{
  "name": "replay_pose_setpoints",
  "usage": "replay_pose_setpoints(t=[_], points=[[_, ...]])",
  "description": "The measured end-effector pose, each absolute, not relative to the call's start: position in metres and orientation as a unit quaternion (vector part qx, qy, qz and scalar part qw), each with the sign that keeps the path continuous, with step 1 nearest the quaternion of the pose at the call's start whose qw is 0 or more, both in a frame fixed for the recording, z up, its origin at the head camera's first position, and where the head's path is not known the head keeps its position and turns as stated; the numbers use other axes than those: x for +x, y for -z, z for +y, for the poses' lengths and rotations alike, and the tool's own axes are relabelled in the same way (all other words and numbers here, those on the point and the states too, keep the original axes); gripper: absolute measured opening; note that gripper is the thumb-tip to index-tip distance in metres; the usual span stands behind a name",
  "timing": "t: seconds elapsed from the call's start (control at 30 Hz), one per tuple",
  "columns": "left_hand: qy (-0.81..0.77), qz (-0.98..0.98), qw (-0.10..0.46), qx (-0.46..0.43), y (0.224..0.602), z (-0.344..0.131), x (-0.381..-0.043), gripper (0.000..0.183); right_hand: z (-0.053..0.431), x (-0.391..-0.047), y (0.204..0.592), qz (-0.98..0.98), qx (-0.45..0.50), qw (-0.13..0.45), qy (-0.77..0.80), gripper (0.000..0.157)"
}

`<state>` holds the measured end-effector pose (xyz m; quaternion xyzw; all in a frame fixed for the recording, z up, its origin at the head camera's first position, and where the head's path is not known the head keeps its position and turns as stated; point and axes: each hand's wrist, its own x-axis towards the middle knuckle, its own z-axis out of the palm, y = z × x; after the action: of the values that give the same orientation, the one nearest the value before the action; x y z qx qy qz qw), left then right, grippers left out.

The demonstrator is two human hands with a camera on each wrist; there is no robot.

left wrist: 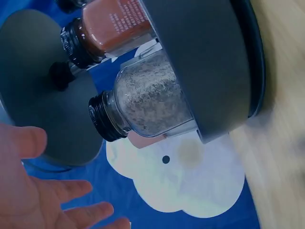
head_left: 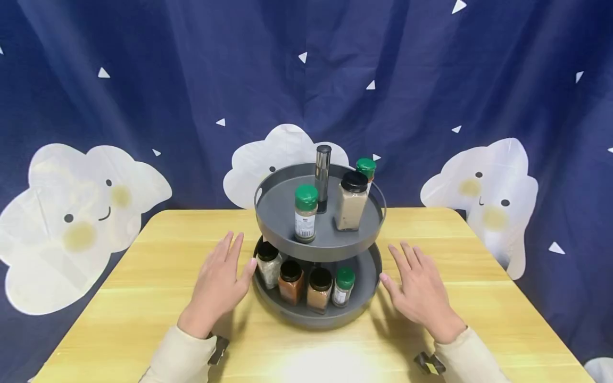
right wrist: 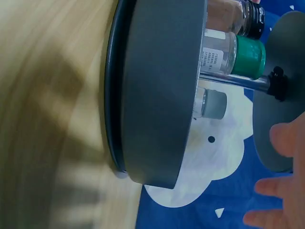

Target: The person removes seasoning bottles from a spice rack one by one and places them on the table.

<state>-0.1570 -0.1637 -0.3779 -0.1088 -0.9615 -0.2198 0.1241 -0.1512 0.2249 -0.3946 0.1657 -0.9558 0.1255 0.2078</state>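
Observation:
A dark grey two-tier spice rack (head_left: pixel 311 321) stands between my hands. To its left my left hand (head_left: pixel 217 290) hovers with fingers extended, thumb close to the lower tray. My right hand (head_left: pixel 421 292) mirrors it on the right, also holding nothing. On the upper tray stand a green-capped shaker (head_left: pixel 305 219), a square black-lidded jar (head_left: pixel 351 207) and, partly hidden behind it, another green-capped shaker (head_left: pixel 366 168). The lower tray carries a jar of whitish grains (left wrist: pixel 152 95), a reddish jar (left wrist: pixel 116 24), a tan jar (head_left: pixel 319 292) and a small green-capped shaker (right wrist: pixel 250 57).
A metal post (head_left: pixel 323 178) rises through the upper tray. In the right wrist view, a grey-capped bottle (right wrist: pixel 214 104) sits farther back on the lower tray. The rack rests on a light wooden table (head_left: pixel 172 255) before a blue curtain (head_left: pixel 191 80) with cloud prints.

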Motion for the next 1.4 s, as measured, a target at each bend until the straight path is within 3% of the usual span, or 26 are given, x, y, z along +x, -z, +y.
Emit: replay_pose_setpoints(t=[0.33, 0.57, 0.7, 1.03, 1.4], points=[[0.437, -0.89, 0.076, -0.108, 0.399, -0.172, -0.167, 0.067, 0.217, -0.155, 0.413, -0.895, 0.236, 0.182, -0.332, 0.057], [0.512, -0.856, -0.035, -0.062, 0.419, -0.172, -0.176, 0.09, 0.199, -0.159, 0.413, -0.857, 0.286, 0.153, -0.401, 0.052], [0.507, -0.858, -0.067, -0.05, 0.428, -0.17, -0.179, 0.101, 0.192, -0.165, 0.419, -0.849, 0.299, 0.121, -0.42, 0.05], [0.483, -0.871, -0.07, -0.063, 0.443, -0.166, -0.179, 0.109, 0.178, -0.172, 0.432, -0.847, 0.314, 0.074, -0.423, 0.053], [0.486, -0.866, -0.072, -0.094, 0.447, -0.164, -0.18, 0.112, 0.177, -0.171, 0.432, -0.852, 0.318, 0.083, -0.408, 0.047]])
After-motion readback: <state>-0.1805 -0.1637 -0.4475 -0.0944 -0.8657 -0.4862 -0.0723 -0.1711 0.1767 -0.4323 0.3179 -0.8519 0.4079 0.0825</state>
